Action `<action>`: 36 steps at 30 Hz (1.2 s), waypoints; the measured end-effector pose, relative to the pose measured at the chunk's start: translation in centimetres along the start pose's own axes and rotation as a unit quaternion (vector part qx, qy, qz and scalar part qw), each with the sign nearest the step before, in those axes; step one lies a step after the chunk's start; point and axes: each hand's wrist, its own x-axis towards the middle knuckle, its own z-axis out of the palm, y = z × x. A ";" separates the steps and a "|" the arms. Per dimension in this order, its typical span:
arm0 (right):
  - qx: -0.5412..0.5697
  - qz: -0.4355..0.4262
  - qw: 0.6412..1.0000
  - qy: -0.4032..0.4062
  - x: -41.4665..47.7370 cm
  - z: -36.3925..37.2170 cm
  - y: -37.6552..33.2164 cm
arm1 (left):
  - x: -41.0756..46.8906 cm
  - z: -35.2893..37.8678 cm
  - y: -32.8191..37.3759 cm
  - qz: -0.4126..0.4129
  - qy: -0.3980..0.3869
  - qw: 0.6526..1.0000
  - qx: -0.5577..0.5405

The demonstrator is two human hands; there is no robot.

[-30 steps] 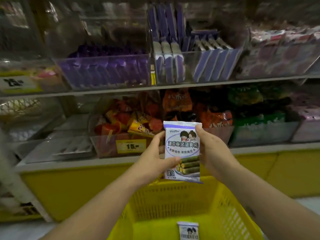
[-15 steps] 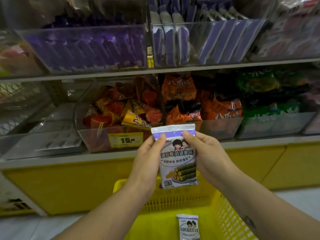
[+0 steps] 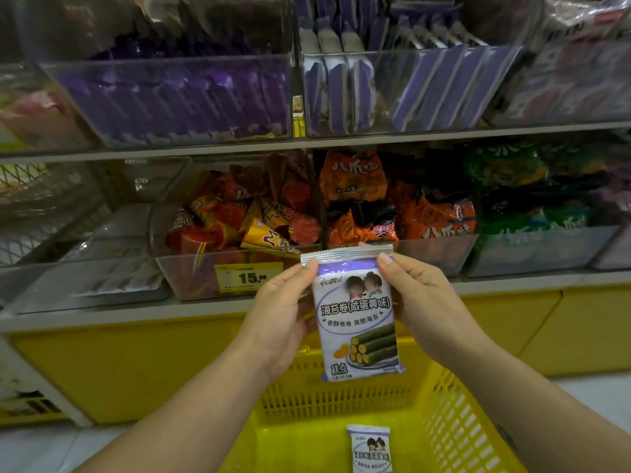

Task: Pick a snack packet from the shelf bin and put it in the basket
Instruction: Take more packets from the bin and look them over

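A white and purple snack packet (image 3: 356,319) with seaweed rolls pictured on it hangs upright in front of the lower shelf, above the yellow basket (image 3: 345,394). My left hand (image 3: 283,315) pinches its upper left edge. My right hand (image 3: 426,308) pinches its upper right edge. A second packet of the same kind (image 3: 370,448) lies on the basket floor. The clear bin (image 3: 403,87) on the upper shelf holds several purple and white packets standing on edge.
A clear bin (image 3: 225,107) of purple packets stands upper left. Lower bins hold red and yellow snacks (image 3: 246,223), orange bags (image 3: 392,206) and green bags (image 3: 526,206). A yellow price tag (image 3: 248,276) reads 15. The shelf base (image 3: 119,367) is yellow.
The packet and both hands have come slightly lower and closer to me, over the basket. My fingers have shifted up to the packet's top corners. The view has tilted down.
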 end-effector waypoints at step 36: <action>-0.092 0.111 0.989 0.012 -0.9 0.1 -1.3 | -0.4 0.0 -0.1 0.104 -0.059 0.969 0.215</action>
